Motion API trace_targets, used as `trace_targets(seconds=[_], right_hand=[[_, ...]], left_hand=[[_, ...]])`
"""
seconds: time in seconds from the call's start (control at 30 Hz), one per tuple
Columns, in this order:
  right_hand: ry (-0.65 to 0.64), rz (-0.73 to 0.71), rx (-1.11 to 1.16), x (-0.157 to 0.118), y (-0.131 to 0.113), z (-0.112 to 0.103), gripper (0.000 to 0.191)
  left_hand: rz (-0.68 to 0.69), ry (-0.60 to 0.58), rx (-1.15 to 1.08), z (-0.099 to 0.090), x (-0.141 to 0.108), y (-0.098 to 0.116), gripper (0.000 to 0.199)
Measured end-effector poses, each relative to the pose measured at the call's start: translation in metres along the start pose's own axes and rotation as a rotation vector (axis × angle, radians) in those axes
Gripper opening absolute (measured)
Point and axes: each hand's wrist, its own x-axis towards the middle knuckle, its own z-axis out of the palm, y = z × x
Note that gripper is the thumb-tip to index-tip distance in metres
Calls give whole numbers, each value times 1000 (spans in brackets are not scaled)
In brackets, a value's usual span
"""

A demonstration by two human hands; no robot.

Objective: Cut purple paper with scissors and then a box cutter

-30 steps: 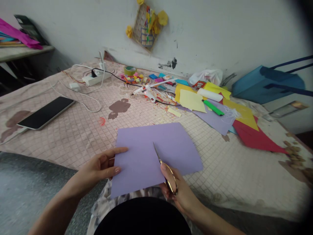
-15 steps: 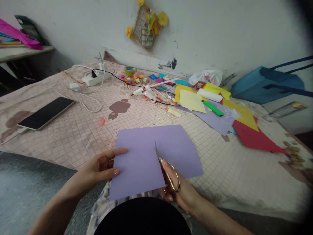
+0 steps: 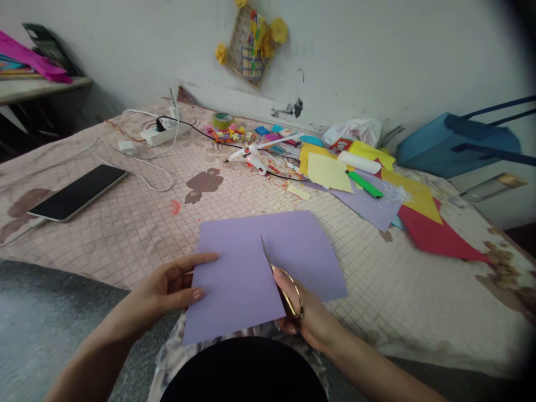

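Observation:
A sheet of purple paper (image 3: 234, 279) lies over the near edge of the table, slit from its near side up to about the middle. My left hand (image 3: 178, 285) pinches its left edge, thumb on top and index finger stretched along the surface. Gold-handled scissors (image 3: 292, 296) are in my right hand (image 3: 307, 318), with my thumb through the upper loop. Their blades sit in the slit, pointing away from me and looking nearly closed. The paper hides the lower blade and some of my right fingers.
A phone (image 3: 79, 192) on a charging cable lies left, near a power strip (image 3: 165, 134). Behind the paper rests a white glue gun (image 3: 249, 156). Coloured sheets (image 3: 439, 234), a green marker (image 3: 365, 184) and a blue bag (image 3: 456, 145) are on the right.
My right hand and the scissors have moved slightly forward and left along the slit. The scissor handles are closer together. My left hand keeps its hold on the paper.

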Motion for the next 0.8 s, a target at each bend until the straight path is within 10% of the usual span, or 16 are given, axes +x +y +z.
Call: trace_targets(seconds=[0.8], right_hand=[[84, 14, -9, 3, -1, 7, 54]], left_hand=[[10, -2, 15, 0, 0, -1, 55]])
